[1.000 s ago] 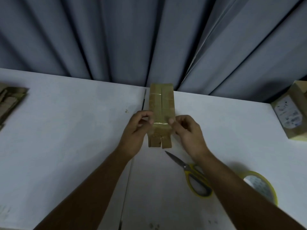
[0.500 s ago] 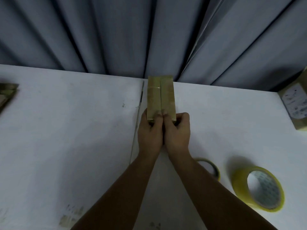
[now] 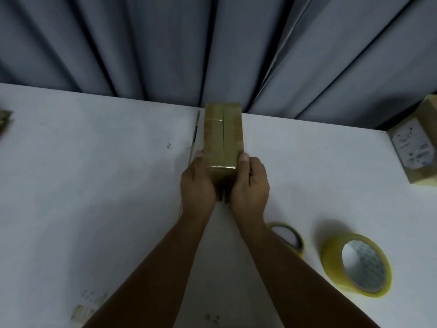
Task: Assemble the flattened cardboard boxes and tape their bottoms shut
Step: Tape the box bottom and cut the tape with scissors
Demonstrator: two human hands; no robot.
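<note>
A narrow brown cardboard box (image 3: 223, 136) stands on the white table (image 3: 94, 185) near its far edge, its flapped face turned up with a centre seam and strips of clear tape across both ends. My left hand (image 3: 197, 185) grips the near left side of the box, thumb up along its edge. My right hand (image 3: 250, 185) grips the near right side, thumb on the top corner. A roll of yellowish clear tape (image 3: 357, 263) lies right of my right forearm. The yellow handle of the scissors (image 3: 289, 237) shows beside that forearm; the blades are hidden.
A taped brown box with a white label (image 3: 416, 143) sits at the right edge. Flattened cardboard (image 3: 3, 119) pokes in at the far left. Grey curtain folds hang right behind the table. A seam between two tabletops runs just left of the box.
The near flaps stuck out loose a second ago while both hands pinched the tape; now they are folded down. My hands then moved from the middle to either side of the box's near end.
</note>
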